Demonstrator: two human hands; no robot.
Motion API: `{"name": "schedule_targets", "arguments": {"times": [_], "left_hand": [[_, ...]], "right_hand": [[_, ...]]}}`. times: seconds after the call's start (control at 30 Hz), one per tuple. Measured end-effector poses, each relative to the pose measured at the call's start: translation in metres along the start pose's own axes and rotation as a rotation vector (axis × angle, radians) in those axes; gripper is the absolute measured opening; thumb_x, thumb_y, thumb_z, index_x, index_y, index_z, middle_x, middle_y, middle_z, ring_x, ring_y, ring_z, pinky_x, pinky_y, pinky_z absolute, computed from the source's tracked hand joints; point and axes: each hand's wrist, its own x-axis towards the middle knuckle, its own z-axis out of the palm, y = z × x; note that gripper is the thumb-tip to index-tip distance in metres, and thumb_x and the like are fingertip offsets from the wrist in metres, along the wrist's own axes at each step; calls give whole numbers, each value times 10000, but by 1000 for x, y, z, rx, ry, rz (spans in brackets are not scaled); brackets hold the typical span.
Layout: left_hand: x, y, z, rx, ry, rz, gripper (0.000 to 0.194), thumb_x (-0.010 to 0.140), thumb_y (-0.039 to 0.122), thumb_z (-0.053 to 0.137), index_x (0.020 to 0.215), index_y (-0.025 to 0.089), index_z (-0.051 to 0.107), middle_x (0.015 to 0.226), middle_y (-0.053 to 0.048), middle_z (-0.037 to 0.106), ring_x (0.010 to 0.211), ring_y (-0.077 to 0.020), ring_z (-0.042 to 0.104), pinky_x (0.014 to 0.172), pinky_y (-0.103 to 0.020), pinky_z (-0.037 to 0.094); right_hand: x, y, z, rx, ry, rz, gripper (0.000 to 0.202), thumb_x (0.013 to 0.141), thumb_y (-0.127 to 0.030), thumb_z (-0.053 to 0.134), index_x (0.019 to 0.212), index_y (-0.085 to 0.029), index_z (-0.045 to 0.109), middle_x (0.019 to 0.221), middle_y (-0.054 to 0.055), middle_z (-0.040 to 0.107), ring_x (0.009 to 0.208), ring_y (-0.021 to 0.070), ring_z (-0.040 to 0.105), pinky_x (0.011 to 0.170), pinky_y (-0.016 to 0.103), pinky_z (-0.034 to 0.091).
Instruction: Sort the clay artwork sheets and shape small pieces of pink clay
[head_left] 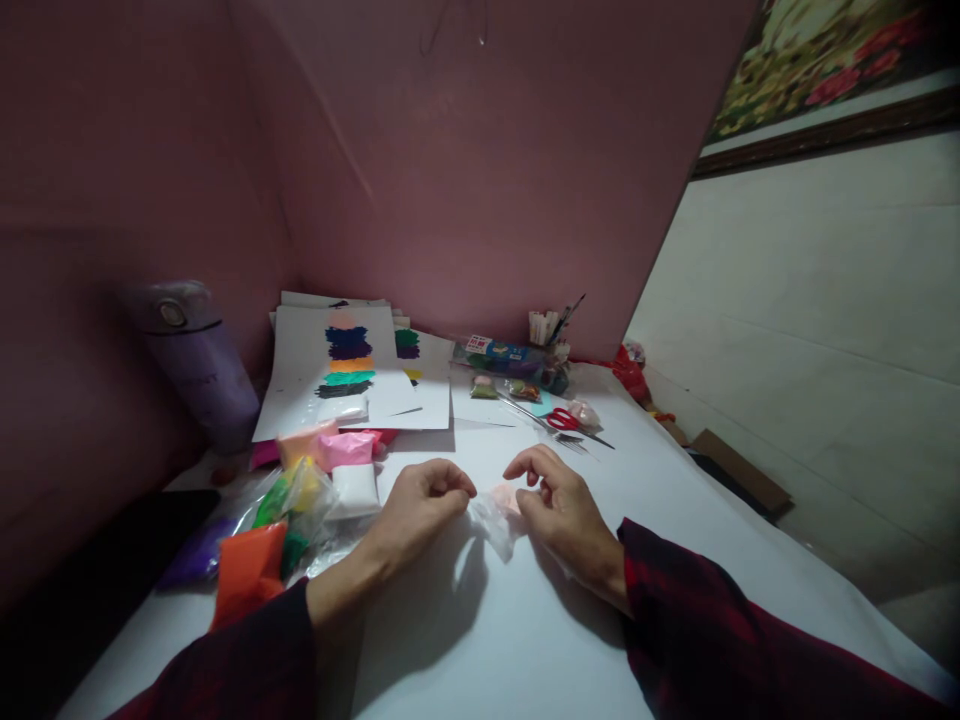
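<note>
Between my hands is a small, crumpled clear plastic bag (492, 527) with a pale peach piece (505, 496) at its upper right. My left hand (426, 505) pinches the bag's left edge between thumb and forefinger. On the other side, my right hand (559, 505) has its thumb against the peach side of the bag. Its forefinger arches above, a little apart from the thumb, and the other fingers curl behind, partly hidden. Left of my left hand lie soft packets: a white packet (355, 490), a pink packet (347, 449) and an orange packet (250, 570).
A purple bottle (199, 365) stands at the left. Painted paper sheets (300, 350) lie at the back. Red-handled scissors (562, 419), small filled bags (484, 388) and a brush holder (541, 327) are beyond my hands. A pink wall (480, 200) borders the white tabletop (442, 640).
</note>
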Motion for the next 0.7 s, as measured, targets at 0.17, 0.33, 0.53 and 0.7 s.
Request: {"name": "schedule_targets", "arguments": {"times": [0.17,0.33,0.53,0.7], "left_hand": [[-3,-4,3,453,-88,229,230,780,203,502,776,194,732,704,-40,569,664,-164,521,614,-272,365],[-8,-6,4,552,-131,268,247,780,243,548,964,249,712,754,-24,546,658,-159,509,606,-266,344],[-3,-8,1,332,-34,272,139,759,203,577,775,215,714,700,-22,565,655,-155,502,606,-255,334],[1,-2,-3,-73,19,77,212,753,357,633,693,161,686,654,-15,564,633,-149,488,590,-243,342]], "right_hand": [[0,3,2,-38,-75,50,140,746,-110,476,807,-186,576,835,4,557,666,125,491,637,275,390],[1,-1,1,69,-112,41,146,783,-109,464,787,-169,597,782,13,583,677,131,509,629,267,397],[0,-6,1,211,-193,61,234,771,-200,591,1003,-167,594,945,51,608,822,166,560,697,282,445],[1,-5,1,261,-104,72,190,809,-297,619,955,-176,628,933,44,638,710,133,543,615,255,426]]}}
